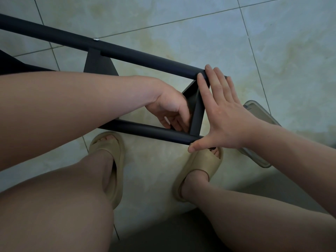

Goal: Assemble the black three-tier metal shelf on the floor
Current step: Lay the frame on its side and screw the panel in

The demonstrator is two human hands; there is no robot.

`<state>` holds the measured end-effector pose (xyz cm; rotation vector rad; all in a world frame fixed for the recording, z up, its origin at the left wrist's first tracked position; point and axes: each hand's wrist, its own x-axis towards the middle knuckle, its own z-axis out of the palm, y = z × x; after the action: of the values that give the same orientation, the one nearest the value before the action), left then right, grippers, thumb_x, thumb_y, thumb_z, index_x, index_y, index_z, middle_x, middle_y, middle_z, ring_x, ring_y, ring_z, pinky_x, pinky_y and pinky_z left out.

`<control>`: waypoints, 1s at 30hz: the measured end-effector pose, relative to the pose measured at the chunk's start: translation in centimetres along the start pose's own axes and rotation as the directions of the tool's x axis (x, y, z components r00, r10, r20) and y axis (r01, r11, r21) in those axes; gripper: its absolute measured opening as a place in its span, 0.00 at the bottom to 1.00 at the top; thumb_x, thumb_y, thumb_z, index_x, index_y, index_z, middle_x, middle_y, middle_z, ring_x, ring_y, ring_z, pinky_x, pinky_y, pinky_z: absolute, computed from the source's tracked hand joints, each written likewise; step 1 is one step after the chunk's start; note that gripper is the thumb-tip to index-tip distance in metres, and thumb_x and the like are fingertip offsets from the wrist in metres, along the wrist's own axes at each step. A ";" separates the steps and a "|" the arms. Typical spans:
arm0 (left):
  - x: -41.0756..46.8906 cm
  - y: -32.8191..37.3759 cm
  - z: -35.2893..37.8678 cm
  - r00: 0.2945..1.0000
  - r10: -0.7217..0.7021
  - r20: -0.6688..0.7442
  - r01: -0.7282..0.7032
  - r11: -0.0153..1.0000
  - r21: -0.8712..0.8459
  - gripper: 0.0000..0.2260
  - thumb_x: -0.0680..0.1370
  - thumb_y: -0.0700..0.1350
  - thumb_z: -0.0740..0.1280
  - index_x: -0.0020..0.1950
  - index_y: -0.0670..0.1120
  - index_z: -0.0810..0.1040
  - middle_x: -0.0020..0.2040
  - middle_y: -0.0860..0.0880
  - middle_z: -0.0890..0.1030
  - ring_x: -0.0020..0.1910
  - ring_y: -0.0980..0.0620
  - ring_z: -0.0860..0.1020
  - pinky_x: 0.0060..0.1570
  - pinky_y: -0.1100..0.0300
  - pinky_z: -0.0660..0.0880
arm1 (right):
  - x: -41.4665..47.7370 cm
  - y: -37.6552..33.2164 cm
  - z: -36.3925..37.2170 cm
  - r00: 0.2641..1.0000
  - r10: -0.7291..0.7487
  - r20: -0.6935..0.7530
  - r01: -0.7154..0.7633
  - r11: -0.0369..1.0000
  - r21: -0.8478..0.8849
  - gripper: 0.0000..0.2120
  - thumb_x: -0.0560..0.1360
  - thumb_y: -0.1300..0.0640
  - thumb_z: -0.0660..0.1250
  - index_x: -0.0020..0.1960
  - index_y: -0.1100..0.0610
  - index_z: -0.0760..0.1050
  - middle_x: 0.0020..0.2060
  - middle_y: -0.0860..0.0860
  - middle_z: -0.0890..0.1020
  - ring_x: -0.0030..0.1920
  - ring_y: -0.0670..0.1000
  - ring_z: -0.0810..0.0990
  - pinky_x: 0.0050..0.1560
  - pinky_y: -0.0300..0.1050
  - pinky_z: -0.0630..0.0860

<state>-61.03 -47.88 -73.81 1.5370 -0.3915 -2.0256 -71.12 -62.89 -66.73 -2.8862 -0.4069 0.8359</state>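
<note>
The black metal shelf lies on its side on the tiled floor. Its far tube (145,58) and near tube (145,130) run diagonally, joined at the right by an end panel (197,110). My right hand (223,113) is spread flat across that end, fingertips on the far tube's tip and thumb on the near tube's tip. My left hand (171,110) reaches inside the frame, fingers curled against the panel's inner face by the near tube. What those fingers hold is hidden.
A second shelf panel (99,64) hangs from the far tube below a silver screw head (96,39). A clear plastic container (258,113) lies on the floor under my right wrist. My feet in beige slippers (111,160) stand just before the near tube.
</note>
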 end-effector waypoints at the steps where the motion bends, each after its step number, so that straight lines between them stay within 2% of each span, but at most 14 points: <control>1: 0.0 0.0 0.0 1.000 -0.007 0.003 0.007 1.000 -0.003 0.06 0.77 0.41 0.68 0.46 0.49 0.85 0.46 0.51 0.85 0.48 0.53 0.81 0.55 0.55 0.73 | 0.0 0.0 0.0 1.000 0.000 0.001 0.000 1.000 -0.002 0.75 0.54 0.14 0.58 0.80 0.59 0.29 0.79 0.60 0.30 0.79 0.59 0.28 0.76 0.53 0.27; 4: 0.2 -0.1 0.1 1.000 -0.002 0.002 0.002 1.000 0.008 0.09 0.76 0.40 0.70 0.38 0.49 0.85 0.39 0.52 0.83 0.38 0.54 0.77 0.48 0.58 0.73 | 0.0 0.0 0.0 1.000 0.000 0.003 0.000 1.000 -0.006 0.75 0.54 0.14 0.58 0.80 0.60 0.29 0.79 0.60 0.30 0.79 0.59 0.28 0.76 0.53 0.27; 7: 0.3 -0.1 0.2 1.000 0.014 -0.012 -0.014 1.000 0.017 0.08 0.76 0.37 0.70 0.38 0.47 0.83 0.35 0.50 0.81 0.34 0.55 0.74 0.41 0.61 0.71 | 0.0 -0.1 0.0 1.000 0.002 0.003 -0.002 1.000 -0.007 0.75 0.55 0.15 0.60 0.80 0.60 0.29 0.79 0.60 0.30 0.79 0.59 0.28 0.76 0.52 0.26; 15: 0.4 -0.1 0.2 0.999 0.043 -0.019 -0.043 0.999 0.000 0.05 0.75 0.34 0.70 0.44 0.44 0.81 0.36 0.49 0.81 0.35 0.55 0.75 0.41 0.63 0.72 | 0.0 -0.1 -0.1 1.000 0.000 0.002 0.000 1.000 -0.001 0.75 0.55 0.15 0.59 0.80 0.60 0.29 0.79 0.60 0.30 0.79 0.59 0.28 0.76 0.51 0.26; 25: 0.4 -0.4 -0.3 1.000 0.031 -0.001 -0.031 0.999 -0.042 0.05 0.76 0.36 0.69 0.48 0.45 0.80 0.40 0.49 0.79 0.38 0.54 0.75 0.45 0.59 0.73 | 0.0 0.0 0.0 1.000 -0.001 -0.005 0.001 1.000 -0.003 0.75 0.55 0.15 0.61 0.80 0.59 0.30 0.79 0.60 0.31 0.79 0.59 0.28 0.76 0.52 0.27; 27: 0.4 -0.4 -0.2 1.000 0.001 0.012 0.000 0.999 -0.035 0.04 0.77 0.38 0.69 0.47 0.47 0.82 0.40 0.50 0.82 0.37 0.54 0.75 0.44 0.59 0.73 | 0.0 0.0 0.0 1.000 -0.001 -0.006 0.001 1.000 -0.006 0.75 0.55 0.14 0.59 0.80 0.60 0.30 0.79 0.60 0.31 0.79 0.59 0.28 0.76 0.52 0.27; 30: 0.6 -0.4 0.1 0.999 -0.003 0.040 0.004 1.000 -0.017 0.07 0.77 0.38 0.69 0.41 0.47 0.84 0.38 0.50 0.82 0.35 0.54 0.76 0.42 0.61 0.74 | 0.0 0.0 0.1 1.000 0.000 -0.009 0.000 1.000 -0.008 0.76 0.54 0.14 0.59 0.80 0.60 0.30 0.79 0.60 0.31 0.79 0.59 0.28 0.76 0.51 0.26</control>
<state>-61.31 -47.91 -74.42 1.4900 -0.3864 -2.0602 -71.14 -62.84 -66.80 -2.8956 -0.4105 0.8235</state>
